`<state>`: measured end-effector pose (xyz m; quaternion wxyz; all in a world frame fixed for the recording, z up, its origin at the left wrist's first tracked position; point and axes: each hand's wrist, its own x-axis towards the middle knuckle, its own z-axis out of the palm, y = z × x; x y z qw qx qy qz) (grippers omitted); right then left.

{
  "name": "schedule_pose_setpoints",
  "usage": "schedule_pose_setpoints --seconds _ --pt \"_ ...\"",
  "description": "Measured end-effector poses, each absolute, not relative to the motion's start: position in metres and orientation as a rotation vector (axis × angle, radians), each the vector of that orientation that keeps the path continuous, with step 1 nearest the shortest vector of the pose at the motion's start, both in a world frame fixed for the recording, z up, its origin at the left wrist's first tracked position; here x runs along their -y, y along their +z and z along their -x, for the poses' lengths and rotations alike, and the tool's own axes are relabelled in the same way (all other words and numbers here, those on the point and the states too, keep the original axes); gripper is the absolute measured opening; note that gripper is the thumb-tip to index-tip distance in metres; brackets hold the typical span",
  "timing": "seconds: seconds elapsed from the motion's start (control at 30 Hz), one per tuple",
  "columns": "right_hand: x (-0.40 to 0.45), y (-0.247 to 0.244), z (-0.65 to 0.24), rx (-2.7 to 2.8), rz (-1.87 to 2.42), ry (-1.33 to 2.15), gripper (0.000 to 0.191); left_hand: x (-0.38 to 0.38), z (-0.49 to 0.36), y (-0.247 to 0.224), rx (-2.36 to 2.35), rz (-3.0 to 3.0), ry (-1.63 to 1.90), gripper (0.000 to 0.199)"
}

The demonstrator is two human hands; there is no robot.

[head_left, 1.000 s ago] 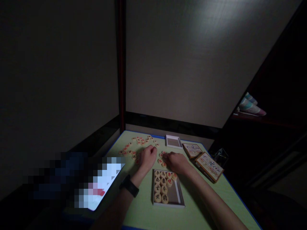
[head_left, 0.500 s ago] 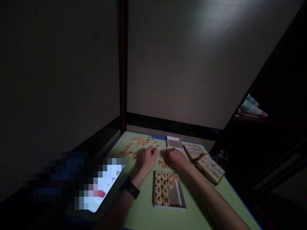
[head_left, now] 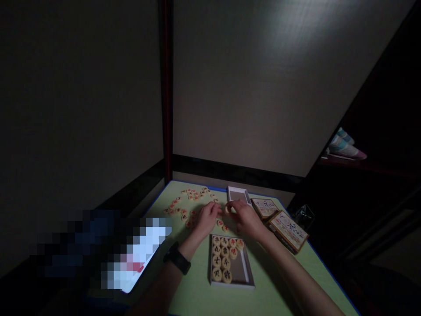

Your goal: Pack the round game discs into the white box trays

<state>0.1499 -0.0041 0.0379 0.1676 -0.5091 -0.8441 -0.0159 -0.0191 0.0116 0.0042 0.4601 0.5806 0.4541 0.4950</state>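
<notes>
My right hand (head_left: 245, 218) is raised a little above the table, its thumb and fingers pinched on a round, pale Chinese chess piece (head_left: 227, 208). Facing it is my left hand (head_left: 208, 218), fingers drawn together and pointing right; whether a piece is in them is hidden. Red-marked pieces (head_left: 220, 223) lie on the table below and between the hands. Nearer to me stands a shallow box (head_left: 241, 274) with rows of black-marked and red-marked pieces in its left and top parts. More loose pieces (head_left: 194, 194) are scattered beyond my left hand.
An open white box (head_left: 239, 195) sits at the table's far edge. Two printed box lids (head_left: 289, 231) lie on the right. A lit, blurred screen (head_left: 144, 250) stands at the left edge of the green table (head_left: 194, 294). Walls rise behind.
My right hand has lifted slightly from the pieces with one now showing in its fingers. My left hand has turned from a fist to fingers pointing right.
</notes>
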Motion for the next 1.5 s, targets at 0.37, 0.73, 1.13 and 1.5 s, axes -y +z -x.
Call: schedule_pose_setpoints --seconds 0.37,0.73,1.13,1.5 --pt "0.037 0.027 -0.145 1.988 1.006 -0.065 0.012 -0.003 0.017 -0.003 -0.487 -0.946 1.079 0.038" --pt "0.041 0.019 -0.151 2.055 0.989 -0.300 0.027 0.002 0.019 0.002 -0.334 -0.919 0.931 0.024" --pt "0.049 0.021 -0.145 2.038 0.993 -0.250 0.028 0.003 0.022 0.002 -0.364 -0.959 0.889 0.028" --pt "0.054 0.037 -0.149 2.179 1.059 -0.169 0.018 0.007 0.025 0.005 -0.553 -1.118 0.858 0.043"
